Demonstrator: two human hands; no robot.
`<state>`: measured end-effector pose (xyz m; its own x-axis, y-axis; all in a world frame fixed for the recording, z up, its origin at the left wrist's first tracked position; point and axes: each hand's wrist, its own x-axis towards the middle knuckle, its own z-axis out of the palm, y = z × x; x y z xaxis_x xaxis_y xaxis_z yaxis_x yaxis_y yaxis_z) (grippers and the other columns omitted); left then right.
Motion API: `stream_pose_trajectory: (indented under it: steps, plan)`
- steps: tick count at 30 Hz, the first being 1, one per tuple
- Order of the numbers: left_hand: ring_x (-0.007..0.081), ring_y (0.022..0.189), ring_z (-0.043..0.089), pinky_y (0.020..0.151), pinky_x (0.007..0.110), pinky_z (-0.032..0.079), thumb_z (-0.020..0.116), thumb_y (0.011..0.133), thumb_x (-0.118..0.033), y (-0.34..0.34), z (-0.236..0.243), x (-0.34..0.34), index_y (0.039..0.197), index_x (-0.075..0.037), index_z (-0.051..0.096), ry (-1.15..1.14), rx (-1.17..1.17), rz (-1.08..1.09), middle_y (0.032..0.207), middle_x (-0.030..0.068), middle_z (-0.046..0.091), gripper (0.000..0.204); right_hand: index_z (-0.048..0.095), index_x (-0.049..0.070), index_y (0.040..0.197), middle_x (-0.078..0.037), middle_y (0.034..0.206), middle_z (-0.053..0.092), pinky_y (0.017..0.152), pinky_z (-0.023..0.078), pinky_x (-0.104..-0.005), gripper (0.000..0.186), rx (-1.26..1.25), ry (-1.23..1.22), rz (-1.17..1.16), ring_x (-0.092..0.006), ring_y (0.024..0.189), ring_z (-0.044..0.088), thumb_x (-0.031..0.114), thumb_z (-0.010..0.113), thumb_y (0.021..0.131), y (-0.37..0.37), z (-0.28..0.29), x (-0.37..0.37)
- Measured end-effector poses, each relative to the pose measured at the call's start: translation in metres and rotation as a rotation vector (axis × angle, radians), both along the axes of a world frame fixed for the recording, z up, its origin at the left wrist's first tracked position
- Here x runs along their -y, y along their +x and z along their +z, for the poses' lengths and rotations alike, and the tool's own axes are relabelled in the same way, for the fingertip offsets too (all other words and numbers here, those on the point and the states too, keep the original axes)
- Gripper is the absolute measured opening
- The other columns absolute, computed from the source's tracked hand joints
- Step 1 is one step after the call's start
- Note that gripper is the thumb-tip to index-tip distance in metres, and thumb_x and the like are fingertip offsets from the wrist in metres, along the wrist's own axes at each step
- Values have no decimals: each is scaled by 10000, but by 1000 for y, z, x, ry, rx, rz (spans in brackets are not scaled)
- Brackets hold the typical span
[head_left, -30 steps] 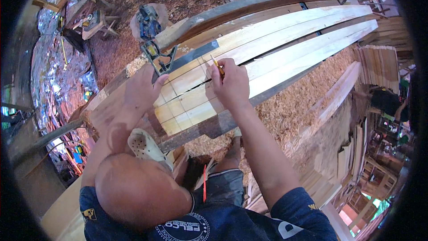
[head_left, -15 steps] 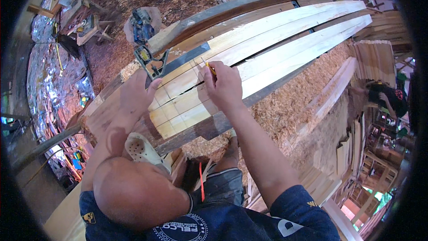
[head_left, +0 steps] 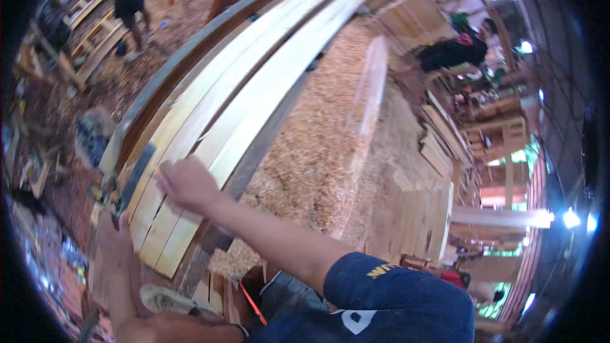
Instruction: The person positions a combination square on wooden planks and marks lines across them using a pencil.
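Long pale planks (head_left: 254, 95) lie side by side on a workbench, with pencil-like lines across their near ends. My right hand (head_left: 190, 185) is closed above them, fingers pinched; the yellow pencil seen in it earlier is now mostly hidden and blurred. My left hand (head_left: 114, 241) rests at the near left end of the planks, thumb apart from the fingers. Just beyond it sits a dark angular tool with yellow-green parts (head_left: 101, 194), perhaps a clamp. A flat grey strip (head_left: 138, 171) lies along the left plank.
A thick curved beam (head_left: 152, 82) runs along the bench's far left side. A blue power tool (head_left: 94, 136) lies beyond it. Wood shavings (head_left: 318, 146) heap on the right, near stacked boards (head_left: 413, 222). Another person (head_left: 460, 51) is at the upper right, and one (head_left: 130, 0) at the upper left.
The whole view has swung to the right, so the bench and both hands appear further left and more rooms' contents show on the right. My hands stay close to the planks' near end.
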<state>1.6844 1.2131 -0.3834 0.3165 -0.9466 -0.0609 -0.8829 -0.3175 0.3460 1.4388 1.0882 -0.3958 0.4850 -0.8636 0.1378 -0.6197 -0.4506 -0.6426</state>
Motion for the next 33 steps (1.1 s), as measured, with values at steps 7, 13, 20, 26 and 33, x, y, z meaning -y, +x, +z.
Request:
stream_pose_trajectory:
  steps: [7, 13, 20, 26, 33]
  plan:
    - [503, 928, 634, 777, 547, 487, 661, 1010, -411, 6, -1, -10, 1053, 12, 591, -40, 15, 0, 1010, 293, 649, 431, 595, 43, 981, -175, 745, 636, 790, 450, -520, 273, 82, 37, 36, -425, 769, 612, 306, 544, 1035, 5, -9, -7]
    - [504, 995, 620, 852, 546, 491, 694, 981, -371, 6, -6, -6, 1054, 1, 601, -140, 12, -64, 1025, 279, 655, 390, 638, 10, 1233, -217, 995, 693, 857, 492, -519, 354, 170, 157, -134, -406, 972, 634, 296, 604, 1026, 1, -12, -5]
    - [437, 811, 650, 705, 521, 508, 675, 984, -483, 6, -1, -7, 987, -41, 571, -55, 3, -6, 876, 190, 643, 455, 664, 45, 1071, -170, 827, 708, 738, 487, -492, 159, 107, -120, -96, -393, 750, 647, 180, 654, 988, -4, 0, 12]
    - [422, 798, 656, 686, 513, 510, 652, 993, -515, 5, -2, -6, 989, -49, 557, -22, 19, -13, 855, 179, 634, 476, 659, 75, 1023, -120, 776, 697, 716, 456, -472, 131, 6, -131, 12, -350, 724, 651, 198, 679, 982, -10, -4, 21]
    - [430, 762, 641, 659, 516, 499, 665, 988, -509, 6, -9, -7, 969, -46, 553, -99, 21, -43, 831, 179, 617, 476, 650, 97, 984, -101, 747, 689, 693, 430, -460, 127, -8, -196, 6, -325, 696, 658, 221, 673, 994, -9, -5, 21]
